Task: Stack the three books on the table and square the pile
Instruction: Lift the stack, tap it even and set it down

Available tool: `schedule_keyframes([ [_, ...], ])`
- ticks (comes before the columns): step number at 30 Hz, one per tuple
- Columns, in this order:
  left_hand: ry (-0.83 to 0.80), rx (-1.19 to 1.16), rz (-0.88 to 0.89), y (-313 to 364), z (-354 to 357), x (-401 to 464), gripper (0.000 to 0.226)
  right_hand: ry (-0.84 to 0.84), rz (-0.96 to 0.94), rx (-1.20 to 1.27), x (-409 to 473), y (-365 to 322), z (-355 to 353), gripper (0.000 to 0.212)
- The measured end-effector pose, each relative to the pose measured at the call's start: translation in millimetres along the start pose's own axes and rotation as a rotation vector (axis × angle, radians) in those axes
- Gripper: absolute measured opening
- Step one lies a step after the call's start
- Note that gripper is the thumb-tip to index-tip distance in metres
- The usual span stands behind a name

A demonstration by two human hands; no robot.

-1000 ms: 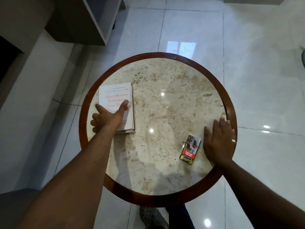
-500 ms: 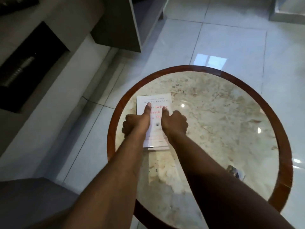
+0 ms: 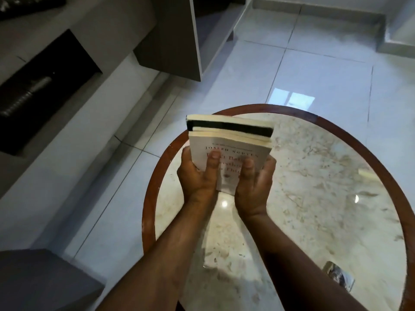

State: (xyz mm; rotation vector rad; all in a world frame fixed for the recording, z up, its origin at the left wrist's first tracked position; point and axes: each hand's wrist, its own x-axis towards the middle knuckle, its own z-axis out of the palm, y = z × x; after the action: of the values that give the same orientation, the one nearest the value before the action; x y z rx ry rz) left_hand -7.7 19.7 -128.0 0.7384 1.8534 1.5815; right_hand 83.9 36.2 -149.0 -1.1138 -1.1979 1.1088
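Both forearms reach forward from the bottom edge, nearly parallel, wrists close together. Left hand (image 3: 197,176) and right hand (image 3: 254,182) clamp the pile of books (image 3: 229,140) from either side, palms facing in, fingers curled under and out of sight, both thumbs pressed flat on the white top cover (image 3: 231,153). The pile is tilted, far end up, near end down low between the hands; cannot tell if it touches the table. Far edges show cream page blocks and a black cover band between them, edges slightly stepped, not flush. Pile sits over the left part of the round marble table (image 3: 314,176) with its brown wooden rim. A small printed packet (image 3: 340,276) lies on the tabletop well to the right, near the right forearm.
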Motion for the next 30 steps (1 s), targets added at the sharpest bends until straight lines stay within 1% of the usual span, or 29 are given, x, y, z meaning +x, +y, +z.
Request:
schedule_keyframes([
  [2, -0.020, 0.017, -0.031, -12.2, -1.9, -3.2, 0.050, 0.007, 0.045, -0.025, -6.6, 12.2, -1.4, 0.055],
  [3, -0.026, 0.021, -0.027, -14.9, -2.7, -3.0, 0.052, 0.011, 0.053, -0.034, -6.9, 16.2, -0.9, 0.055],
  [6, -0.022, 0.019, -0.016, -9.7, -2.6, 1.2, 0.039, 0.037, 0.056, -0.028, -1.7, 11.8, 2.7, 0.055],
  [8, -0.004, 0.017, 0.002, -3.9, -0.9, 4.2, 0.035, 0.060, 0.040, 0.004, 1.0, 8.3, 4.3, 0.055],
  [10, -0.008, 0.023, 0.017, -5.6, 0.9, 5.0, 0.037, 0.043, 0.041, 0.021, 0.7, 10.4, 3.7, 0.055],
  [13, -0.001, 0.044, -0.002, -9.3, 2.3, 5.6, 0.048, 0.022, 0.101, -0.013, 0.9, 14.5, 2.4, 0.060],
  [19, -0.012, 0.060, -0.019, -2.6, 5.4, 5.2, 0.051, 0.025, 0.133, -0.025, 5.0, 21.7, 0.5, 0.056],
  [20, -0.016, 0.066, -0.028, -2.9, 6.1, 5.9, 0.050, 0.025, 0.143, -0.043, 6.1, 22.8, 0.0, 0.053],
  [23, -0.024, 0.102, -0.065, -1.2, 6.5, 9.1, 0.045, 0.028, 0.173, -0.088, 11.0, 20.8, -0.6, 0.033],
  [25, -0.041, 0.127, -0.080, 1.3, 6.5, 8.2, 0.047, 0.037, 0.191, -0.113, 12.1, 17.4, -4.4, 0.029],
  [30, -0.034, 0.211, -0.168, 12.4, 15.8, -7.4, 0.044, 0.049, 0.252, -0.292, 14.9, -6.8, -22.3, 0.046],
])
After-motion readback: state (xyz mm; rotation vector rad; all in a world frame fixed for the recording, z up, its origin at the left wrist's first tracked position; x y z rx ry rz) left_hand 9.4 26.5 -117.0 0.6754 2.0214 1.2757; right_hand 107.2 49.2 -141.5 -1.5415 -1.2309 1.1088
